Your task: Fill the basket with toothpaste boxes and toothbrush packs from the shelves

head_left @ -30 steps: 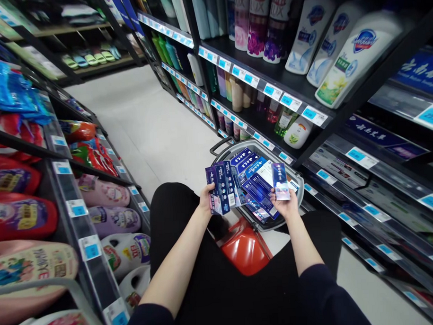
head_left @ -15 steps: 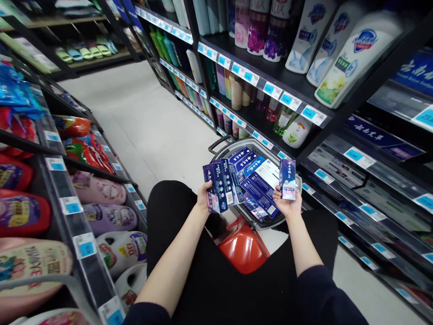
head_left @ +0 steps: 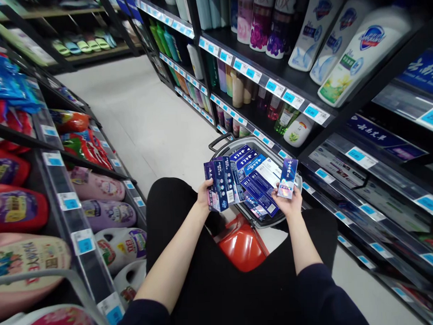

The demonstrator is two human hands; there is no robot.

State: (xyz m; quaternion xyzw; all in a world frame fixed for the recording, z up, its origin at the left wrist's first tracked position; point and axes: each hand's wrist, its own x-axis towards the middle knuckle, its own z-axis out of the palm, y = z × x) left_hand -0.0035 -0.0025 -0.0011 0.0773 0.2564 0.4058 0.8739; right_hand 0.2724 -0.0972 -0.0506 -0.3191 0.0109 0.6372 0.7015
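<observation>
Toothpaste boxes are split between your hands: your left hand has its fingers curled round a small stack of boxes, thumb pressed along the near edge, while your right hand pinches a single box upright at its lower end. Just beyond both sets of fingertips sits the basket, already heaped with more boxes. I'd judge the stack could fan apart and slide out, and that lone box, gripped low, might tip away.
</observation>
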